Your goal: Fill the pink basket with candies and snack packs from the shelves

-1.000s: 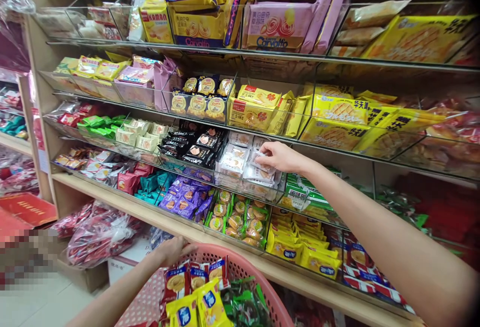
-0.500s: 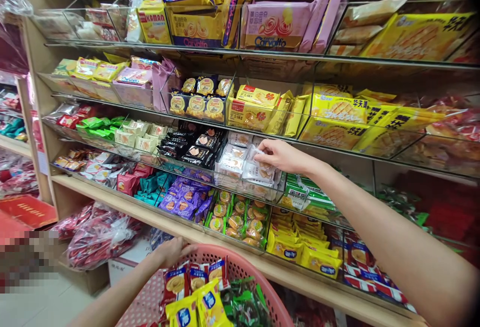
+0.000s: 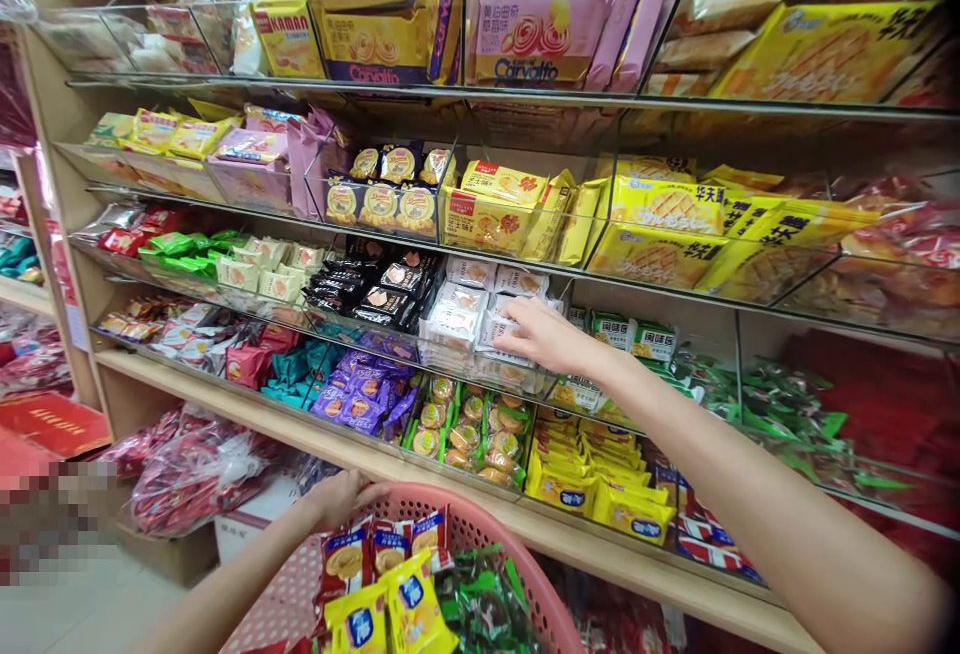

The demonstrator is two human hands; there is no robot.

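White packets (image 3: 454,316), stacked in a clear bin between black packets (image 3: 386,302) and green packets (image 3: 634,336). Right hand (image 3: 536,331) over the near stack, fingers bent and bunched; can't tell whether pinching one, several or none. Left hand (image 3: 341,496) curled over the rim of the pink basket (image 3: 517,549), fingers close together.

Could easily drag neighbours out too, being so tightly piled and slick-looking. Could also catch on the clear front panel (image 3: 480,371) if pulled out too low, or knock the shelf edge (image 3: 502,259) above if lifted too high. Worth minding the basket as well: can't see any support underneath, so might tip during a long reach and spill the yellow packets (image 3: 420,604) inside.

Also around: purple packets (image 3: 360,394) one row down, wooden ledge (image 3: 615,556) between basket and bins, bagged goods (image 3: 199,469) low on the left.
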